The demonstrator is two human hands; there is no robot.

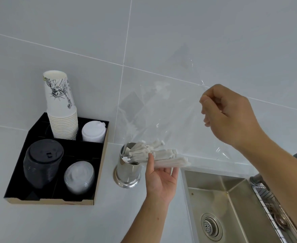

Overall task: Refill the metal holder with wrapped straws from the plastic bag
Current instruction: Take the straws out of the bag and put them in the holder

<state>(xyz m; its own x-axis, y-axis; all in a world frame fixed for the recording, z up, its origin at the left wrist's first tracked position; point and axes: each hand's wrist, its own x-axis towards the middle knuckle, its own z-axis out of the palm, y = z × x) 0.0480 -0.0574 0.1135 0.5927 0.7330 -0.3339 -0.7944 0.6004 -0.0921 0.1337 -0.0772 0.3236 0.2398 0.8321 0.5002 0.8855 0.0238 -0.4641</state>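
A shiny metal holder [128, 172] stands on the white counter beside the sink. A bundle of white wrapped straws [154, 155] lies tilted across its rim, with one end inside the holder and the other end inside the clear plastic bag [165, 116]. My left hand [160, 178] grips the straws from below through the bag's mouth, just right of the holder. My right hand [230, 114] pinches the bag's upper corner and holds it up in the air, so the bag hangs slanted toward the holder.
A black organiser tray [21, 151] at the left holds stacked paper cups [61, 106], white lids [93, 131], black lids [42, 162] and clear lids [79, 176]. A steel sink [231, 199] lies at the lower right with a wire rack [273, 204] on its edge. A tiled wall stands behind.
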